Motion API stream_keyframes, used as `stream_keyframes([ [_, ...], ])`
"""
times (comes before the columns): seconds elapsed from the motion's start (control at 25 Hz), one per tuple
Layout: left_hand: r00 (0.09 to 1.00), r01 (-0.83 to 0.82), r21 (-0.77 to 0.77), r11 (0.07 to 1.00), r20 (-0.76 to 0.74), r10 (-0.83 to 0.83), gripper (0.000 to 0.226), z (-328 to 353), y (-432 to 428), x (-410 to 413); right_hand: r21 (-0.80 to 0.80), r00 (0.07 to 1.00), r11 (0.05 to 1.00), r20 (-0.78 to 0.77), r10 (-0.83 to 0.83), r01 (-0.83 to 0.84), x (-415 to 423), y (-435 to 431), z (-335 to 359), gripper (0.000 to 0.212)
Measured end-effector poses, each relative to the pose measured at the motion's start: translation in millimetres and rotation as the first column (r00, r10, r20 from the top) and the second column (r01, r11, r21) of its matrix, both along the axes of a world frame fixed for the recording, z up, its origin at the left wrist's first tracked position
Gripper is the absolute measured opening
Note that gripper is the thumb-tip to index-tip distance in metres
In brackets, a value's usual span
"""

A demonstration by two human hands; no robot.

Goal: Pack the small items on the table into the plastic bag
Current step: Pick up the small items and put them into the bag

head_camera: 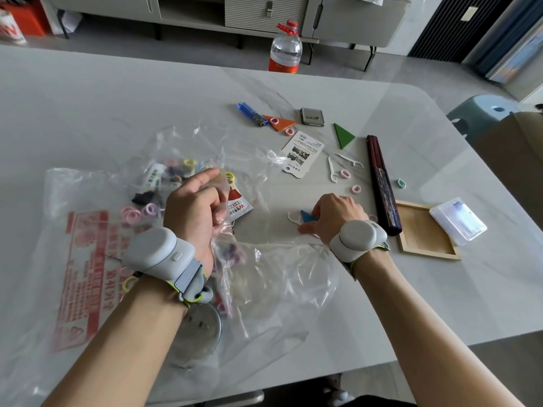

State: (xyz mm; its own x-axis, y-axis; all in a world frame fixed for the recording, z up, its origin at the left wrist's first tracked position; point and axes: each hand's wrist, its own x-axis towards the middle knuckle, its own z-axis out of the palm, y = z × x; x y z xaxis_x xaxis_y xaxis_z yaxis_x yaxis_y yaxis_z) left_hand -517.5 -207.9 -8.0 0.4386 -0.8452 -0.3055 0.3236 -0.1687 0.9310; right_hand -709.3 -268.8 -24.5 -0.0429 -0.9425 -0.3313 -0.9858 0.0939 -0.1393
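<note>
The blue triangle (307, 216) is partly covered by the right hand (335, 214), whose fingertips are hidden. The plastic bag (88, 195) is cut off at the lower left; its red print is blurred.

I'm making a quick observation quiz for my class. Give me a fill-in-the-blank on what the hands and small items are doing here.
The left hand grips the plastic ____.
The right hand touches the triangle coloured ____.
A pink ring lies on the orange triangle beside the blue ____.
Missing words: bag, blue, lighter.
</note>
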Motion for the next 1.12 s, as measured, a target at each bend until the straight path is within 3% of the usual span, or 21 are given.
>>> stream_keyframes([
  [0.28,1.000,-0.002,0.004,1.000,-0.014,0.002,0.052,0.5,2.7,1.5,0.040,0.999,0.999,0.047,-0.009,0.007,6.3,2.8,4.3,0.039],
  [0.4,1.000,0.000,0.008,1.000,-0.020,0.001,0.052,0.7,2.5,1.2,0.043,0.999,0.999,0.036,0.005,-0.007,10.6,6.1,7.2,0.025],
  [0.52,0.999,0.002,0.004,1.000,-0.033,-0.002,0.053,0.4,2.0,1.0,0.017,0.997,0.998,-0.055,0.057,-0.056,16.0,10.3,11.7,0.019],
  [0.64,0.999,0.000,-0.002,1.000,-0.032,0.000,0.052,-0.3,1.5,2.8,-0.085,0.954,0.970,-0.220,0.205,-0.228,25.8,19.4,11.3,0.012],
  [0.72,1.000,-0.004,-0.010,1.000,-0.023,0.004,0.051,-0.3,1.5,3.1,-0.077,0.941,0.960,-0.235,0.243,-0.268,26.4,20.6,9.3,0.015],
  [0.8,1.000,-0.002,-0.011,1.000,-0.020,0.002,0.051,-0.4,1.7,3.6,-0.051,0.974,0.980,-0.133,0.185,-0.193,20.9,14.9,8.2,0.016],
  [0.88,1.000,0.016,-0.007,1.000,-0.020,-0.016,0.051,-2.0,1.3,4.8,-0.063,0.988,0.997,0.149,0.045,-0.036,17.8,9.2,10.2,0.011],
  [1.0,0.999,0.036,-0.010,0.999,-0.012,-0.036,0.052,-2.9,2.1,6.1,0.074,0.751,0.991,0.646,-0.133,0.111,33.8,12.9,11.3,0.018],
  [1.12,0.999,0.036,-0.008,0.999,-0.009,-0.036,0.052,-1.8,1.2,9.9,0.273,0.433,0.962,0.866,-0.251,0.013,71.3,23.9,13.4,0.005],
])
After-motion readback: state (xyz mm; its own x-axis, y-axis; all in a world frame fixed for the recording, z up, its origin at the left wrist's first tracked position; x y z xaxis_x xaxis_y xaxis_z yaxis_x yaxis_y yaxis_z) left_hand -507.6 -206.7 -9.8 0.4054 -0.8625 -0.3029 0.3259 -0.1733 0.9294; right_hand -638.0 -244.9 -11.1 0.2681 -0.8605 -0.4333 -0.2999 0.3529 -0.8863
